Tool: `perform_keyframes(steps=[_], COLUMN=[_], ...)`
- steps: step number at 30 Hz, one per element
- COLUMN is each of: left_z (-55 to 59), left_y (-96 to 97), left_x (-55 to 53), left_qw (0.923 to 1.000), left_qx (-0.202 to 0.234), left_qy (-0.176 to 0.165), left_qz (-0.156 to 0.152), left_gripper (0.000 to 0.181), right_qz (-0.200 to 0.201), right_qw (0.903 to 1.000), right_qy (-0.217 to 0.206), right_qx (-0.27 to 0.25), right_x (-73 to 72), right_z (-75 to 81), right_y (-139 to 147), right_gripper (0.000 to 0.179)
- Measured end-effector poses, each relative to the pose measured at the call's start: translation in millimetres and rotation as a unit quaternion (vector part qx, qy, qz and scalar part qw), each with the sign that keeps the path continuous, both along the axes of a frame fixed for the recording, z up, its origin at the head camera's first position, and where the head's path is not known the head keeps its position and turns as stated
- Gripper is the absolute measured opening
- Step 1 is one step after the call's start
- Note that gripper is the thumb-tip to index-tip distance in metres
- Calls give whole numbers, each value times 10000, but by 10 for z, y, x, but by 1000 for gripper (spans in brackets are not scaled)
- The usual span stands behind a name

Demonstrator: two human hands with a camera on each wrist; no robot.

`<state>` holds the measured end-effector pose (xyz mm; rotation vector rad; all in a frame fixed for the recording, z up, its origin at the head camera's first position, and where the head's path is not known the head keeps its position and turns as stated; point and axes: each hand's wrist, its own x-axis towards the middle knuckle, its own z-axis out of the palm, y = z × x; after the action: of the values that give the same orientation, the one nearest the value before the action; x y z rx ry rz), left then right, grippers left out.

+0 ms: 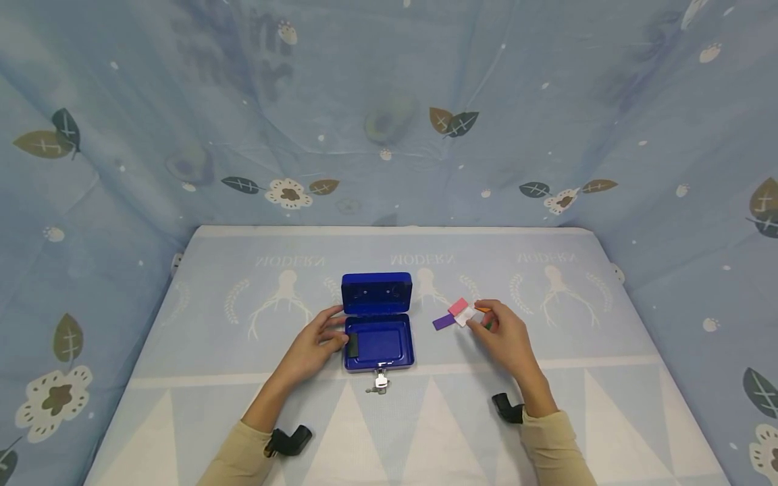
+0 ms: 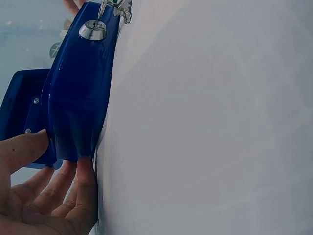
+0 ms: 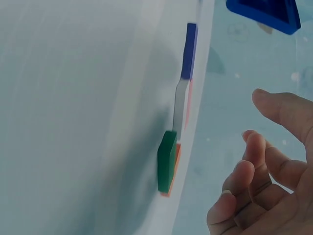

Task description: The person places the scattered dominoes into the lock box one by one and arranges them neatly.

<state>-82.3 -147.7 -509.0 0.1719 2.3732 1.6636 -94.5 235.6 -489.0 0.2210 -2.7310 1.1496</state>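
While my left hand [image 1: 313, 349] is bracing the blue box [image 1: 383, 343], fingers spread, my right hand [image 1: 506, 336] is hovering at the coloured pieces [image 1: 444, 322] right of the box, thumb and fingertips apart, so I'm guessing I'm lining up, needing a clean pinch.

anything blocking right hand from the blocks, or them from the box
Nothing visible: the right hand is over the blocks, and only cloth shows between them and the box. Its lid stands open; the left hand holds its left side.
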Motion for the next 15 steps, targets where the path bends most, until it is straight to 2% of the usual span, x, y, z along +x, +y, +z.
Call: perform_keyframes(steps=[4, 15], left_z=[-7, -18], left_y=[1, -12], left_x=[-2, -3], left_qw=[10000, 9999], left_qx=[34, 112], left_qy=[-48, -68], left_qz=[15, 6], left_gripper=[59, 60], right_qz=[-121, -398], right_qw=[9999, 9986], right_qy=[23, -345], right_qx=[70, 10], right_x=[-7, -26], right_z=[-18, -51], right_y=[58, 171], right_gripper=[38, 39])
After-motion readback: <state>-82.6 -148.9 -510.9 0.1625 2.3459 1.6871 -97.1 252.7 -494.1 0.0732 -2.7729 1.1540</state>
